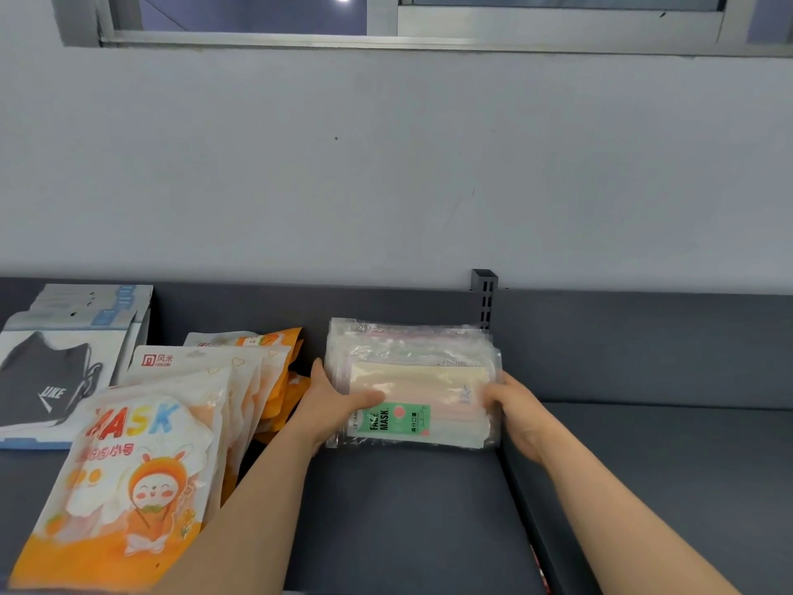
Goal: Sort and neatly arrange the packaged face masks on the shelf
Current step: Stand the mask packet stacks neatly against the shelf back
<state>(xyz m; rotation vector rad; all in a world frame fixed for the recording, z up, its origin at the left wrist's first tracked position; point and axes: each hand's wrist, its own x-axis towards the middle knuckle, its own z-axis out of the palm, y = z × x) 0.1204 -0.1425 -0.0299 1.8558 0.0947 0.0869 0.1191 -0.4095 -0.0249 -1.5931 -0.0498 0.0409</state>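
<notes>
A stack of clear-wrapped pastel mask packs [420,371] with a green "FACE MASK" label lies on the dark grey shelf [407,508], near its back wall. My left hand [330,401] grips the stack's left edge, thumb on top. On the opposite edge, my right hand [515,405] holds the stack. To the left, a fanned pile of orange-and-white children's mask packs [141,457] with a rabbit picture overlaps toward me. Further left lie white packs showing a black mask [55,371], stacked in a row.
A slotted metal upright [484,294] rises at the shelf's back, just right of the clear stack. A shelf divider edge [528,508] runs toward me on the right, with another grey shelf section [665,465] beyond it. Above are a pale wall and a window frame.
</notes>
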